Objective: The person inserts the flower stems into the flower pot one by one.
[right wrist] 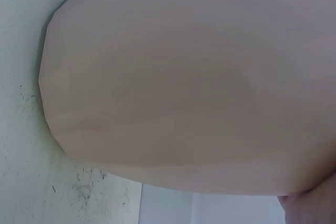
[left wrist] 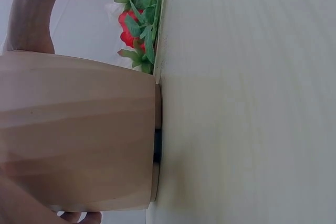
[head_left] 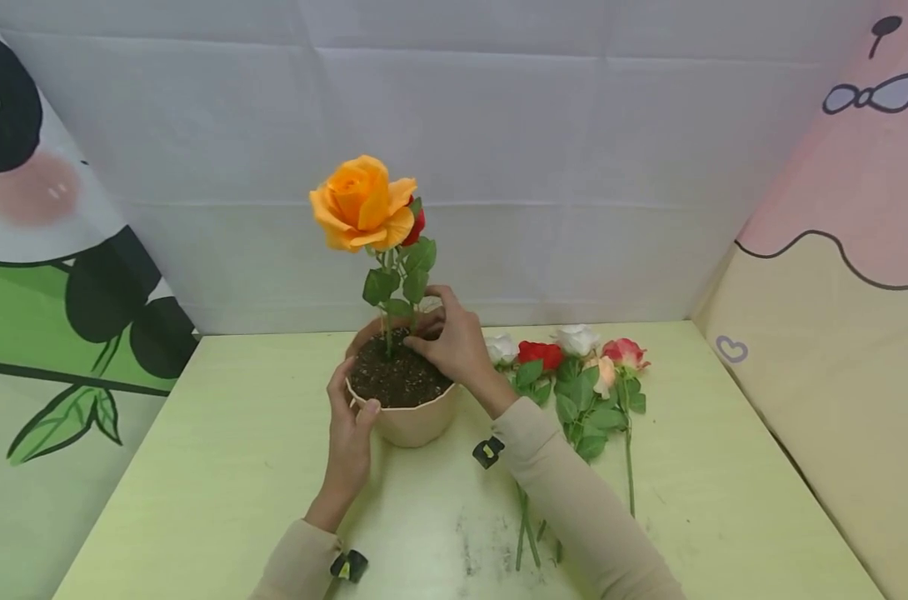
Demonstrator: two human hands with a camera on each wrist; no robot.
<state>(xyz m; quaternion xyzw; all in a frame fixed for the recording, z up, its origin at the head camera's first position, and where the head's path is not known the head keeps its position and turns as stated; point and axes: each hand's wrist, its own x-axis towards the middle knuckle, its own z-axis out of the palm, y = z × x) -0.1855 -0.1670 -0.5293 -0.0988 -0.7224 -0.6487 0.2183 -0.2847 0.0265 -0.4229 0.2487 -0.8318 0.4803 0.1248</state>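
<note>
A beige plant pot (head_left: pixel 416 423) filled with dark soil (head_left: pixel 394 379) stands on the table. An orange rose (head_left: pixel 360 204) rises upright from the soil. Partly hidden behind its bloom is a red rose (head_left: pixel 418 225) on a leafy stem. My left hand (head_left: pixel 349 425) grips the pot's left side, thumb at the front rim and fingers round the wall. Over the right rim reaches my right hand (head_left: pixel 457 346), its thumb at the soil and bent fingers close by the red rose's stem. Whether they pinch that stem I cannot tell. The pot wall (right wrist: pixel 184 87) fills most of the right wrist view.
Right of the pot lie several loose roses: white (head_left: pixel 576 339), red (head_left: pixel 540 355), peach (head_left: pixel 604 375) and pink (head_left: pixel 625 353), with stems toward the front edge. The right forearm crosses over some stems. Dark crumbs (head_left: pixel 469 542) dot the table near the front. A white backdrop (head_left: pixel 499 167) stands behind.
</note>
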